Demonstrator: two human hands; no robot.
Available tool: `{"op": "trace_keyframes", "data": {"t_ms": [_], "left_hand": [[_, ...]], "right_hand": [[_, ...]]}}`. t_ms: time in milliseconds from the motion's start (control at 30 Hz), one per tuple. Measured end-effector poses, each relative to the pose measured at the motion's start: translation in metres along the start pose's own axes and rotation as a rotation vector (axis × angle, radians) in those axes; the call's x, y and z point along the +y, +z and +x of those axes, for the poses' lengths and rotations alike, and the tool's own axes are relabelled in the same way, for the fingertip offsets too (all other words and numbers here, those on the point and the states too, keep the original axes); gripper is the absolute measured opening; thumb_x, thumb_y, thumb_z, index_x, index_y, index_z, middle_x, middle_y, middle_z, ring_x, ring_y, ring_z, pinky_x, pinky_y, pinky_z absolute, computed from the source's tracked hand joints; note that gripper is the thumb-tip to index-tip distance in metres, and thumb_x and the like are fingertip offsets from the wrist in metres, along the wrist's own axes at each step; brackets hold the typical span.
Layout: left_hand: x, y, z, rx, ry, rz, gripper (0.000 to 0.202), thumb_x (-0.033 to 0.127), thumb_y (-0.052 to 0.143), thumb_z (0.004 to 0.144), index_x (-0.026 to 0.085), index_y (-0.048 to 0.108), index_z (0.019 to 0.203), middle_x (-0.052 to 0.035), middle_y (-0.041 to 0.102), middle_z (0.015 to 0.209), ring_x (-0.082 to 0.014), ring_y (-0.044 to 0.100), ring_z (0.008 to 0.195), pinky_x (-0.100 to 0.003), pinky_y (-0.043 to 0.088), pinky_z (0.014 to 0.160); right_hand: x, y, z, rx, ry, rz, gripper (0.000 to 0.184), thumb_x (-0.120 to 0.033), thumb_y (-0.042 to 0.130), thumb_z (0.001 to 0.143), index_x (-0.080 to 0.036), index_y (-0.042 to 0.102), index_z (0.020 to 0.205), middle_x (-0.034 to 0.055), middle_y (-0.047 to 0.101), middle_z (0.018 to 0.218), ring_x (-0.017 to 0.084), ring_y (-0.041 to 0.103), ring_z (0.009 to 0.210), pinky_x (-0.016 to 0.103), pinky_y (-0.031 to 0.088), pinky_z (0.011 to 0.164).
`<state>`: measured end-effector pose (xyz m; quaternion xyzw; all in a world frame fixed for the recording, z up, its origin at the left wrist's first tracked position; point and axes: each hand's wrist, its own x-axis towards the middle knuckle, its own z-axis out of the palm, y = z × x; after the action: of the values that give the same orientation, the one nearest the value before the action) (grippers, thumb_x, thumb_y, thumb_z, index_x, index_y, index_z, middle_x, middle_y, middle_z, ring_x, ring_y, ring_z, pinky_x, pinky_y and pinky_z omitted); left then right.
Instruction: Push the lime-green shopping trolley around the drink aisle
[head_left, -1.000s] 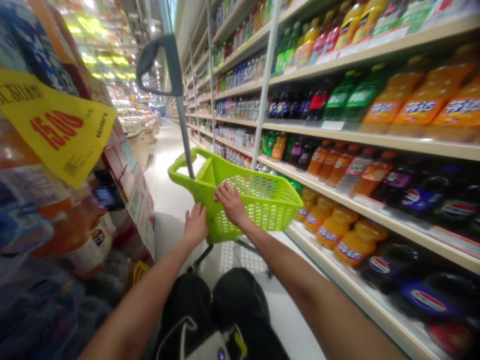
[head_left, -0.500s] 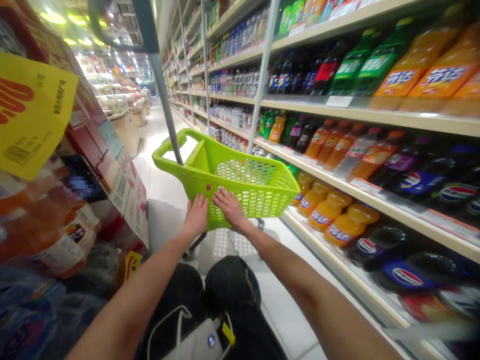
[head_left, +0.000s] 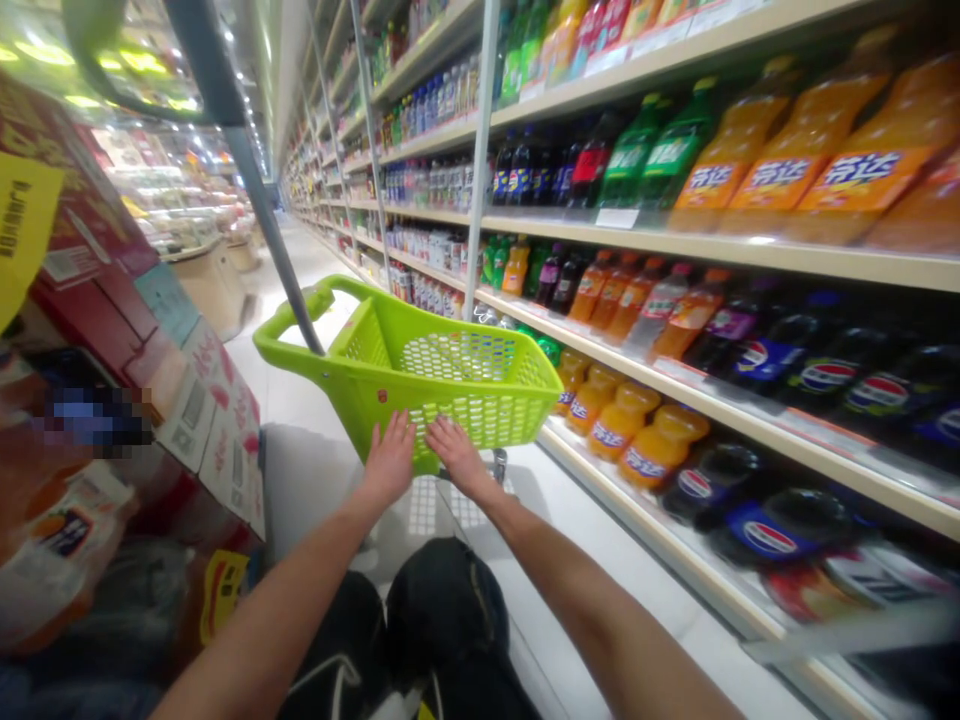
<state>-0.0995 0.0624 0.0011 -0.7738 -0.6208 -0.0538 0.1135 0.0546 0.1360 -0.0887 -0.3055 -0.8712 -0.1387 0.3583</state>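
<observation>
A lime-green shopping cart basket [head_left: 450,385] with slotted walls stands in front of me, tilted toward the shelves on the right. My left hand [head_left: 391,455] is at its near side wall, fingers stretched out. Close beside it, my right hand [head_left: 454,450] reaches to the same wall with fingers extended. Both appear to rest against the plastic, though exact contact is hard to make out. Neither holds anything. A grey pole [head_left: 277,240] rises from the cart's handle end toward the upper left.
Shelves on the right hold orange soda bottles [head_left: 697,185], green bottles [head_left: 686,140] and dark cola bottles [head_left: 776,535]. Stacked cartons [head_left: 202,420] and a yellow price sign [head_left: 28,235] stand on the left. A pale tiled aisle [head_left: 292,250] runs ahead.
The cart and the shelves appear further left in view, and the cartons have shifted left too. My hands stay by the cart's side wall, now slightly lower on it.
</observation>
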Motion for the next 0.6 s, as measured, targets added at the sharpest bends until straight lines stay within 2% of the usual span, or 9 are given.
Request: {"op": "trace_keyframes", "data": {"t_ms": [67, 167, 267, 367, 500, 600], "left_hand": [[0.003, 0.0, 0.004, 0.005, 0.018, 0.002, 0.059, 0.009, 0.039, 0.074, 0.012, 0.035, 0.133, -0.0102, 0.024, 0.146, -0.024, 0.019, 0.135, -0.049, 0.021, 0.108], [0.009, -0.004, 0.012, 0.028, 0.031, 0.014, 0.063, 0.008, 0.039, 0.073, 0.01, 0.031, 0.135, -0.0105, 0.02, 0.147, -0.0238, 0.016, 0.136, -0.049, 0.019, 0.108], [0.016, -0.008, 0.019, 0.057, 0.057, 0.031, 0.065, 0.009, 0.039, 0.073, 0.009, 0.027, 0.136, -0.0106, 0.016, 0.148, -0.0235, 0.012, 0.136, -0.05, 0.017, 0.109], [0.025, -0.008, 0.022, 0.082, 0.113, 0.039, 0.064, 0.009, 0.038, 0.073, 0.009, 0.027, 0.136, -0.0106, 0.017, 0.148, -0.0228, 0.012, 0.136, -0.05, 0.016, 0.109], [0.034, -0.003, 0.024, 0.085, 0.17, 0.05, 0.061, 0.01, 0.035, 0.075, 0.009, 0.028, 0.136, -0.0095, 0.018, 0.147, -0.0223, 0.013, 0.136, -0.05, 0.016, 0.109], [0.04, 0.0, 0.026, 0.066, 0.197, 0.058, 0.059, 0.01, 0.033, 0.077, 0.01, 0.029, 0.136, -0.0088, 0.019, 0.147, -0.0222, 0.014, 0.136, -0.05, 0.017, 0.109]], "right_hand": [[0.002, -0.013, 0.006, 0.057, 0.01, -0.008, 0.037, -0.007, 0.038, 0.087, -0.019, 0.055, 0.118, 0.0088, 0.053, 0.126, 0.02, 0.028, 0.131, 0.045, 0.031, 0.102], [0.012, -0.037, 0.027, 0.163, 0.097, -0.041, 0.039, -0.01, 0.037, 0.088, -0.021, 0.05, 0.123, 0.0072, 0.047, 0.132, 0.02, 0.02, 0.134, 0.046, 0.026, 0.106], [0.027, -0.047, 0.037, 0.214, 0.156, -0.074, 0.039, -0.01, 0.036, 0.089, -0.021, 0.049, 0.124, 0.0067, 0.046, 0.133, 0.019, 0.017, 0.135, 0.046, 0.025, 0.106], [0.038, -0.039, 0.023, 0.183, 0.163, -0.091, 0.037, -0.01, 0.037, 0.09, -0.021, 0.051, 0.123, 0.0066, 0.048, 0.132, 0.019, 0.019, 0.134, 0.045, 0.028, 0.105], [0.041, -0.021, -0.017, 0.114, 0.181, -0.104, 0.036, -0.009, 0.038, 0.089, -0.018, 0.052, 0.121, 0.0084, 0.05, 0.13, 0.022, 0.022, 0.133, 0.046, 0.031, 0.102], [0.041, -0.022, -0.035, 0.057, 0.194, -0.089, 0.037, -0.007, 0.038, 0.087, -0.019, 0.054, 0.119, 0.0088, 0.052, 0.128, 0.021, 0.027, 0.132, 0.046, 0.033, 0.101]]}}
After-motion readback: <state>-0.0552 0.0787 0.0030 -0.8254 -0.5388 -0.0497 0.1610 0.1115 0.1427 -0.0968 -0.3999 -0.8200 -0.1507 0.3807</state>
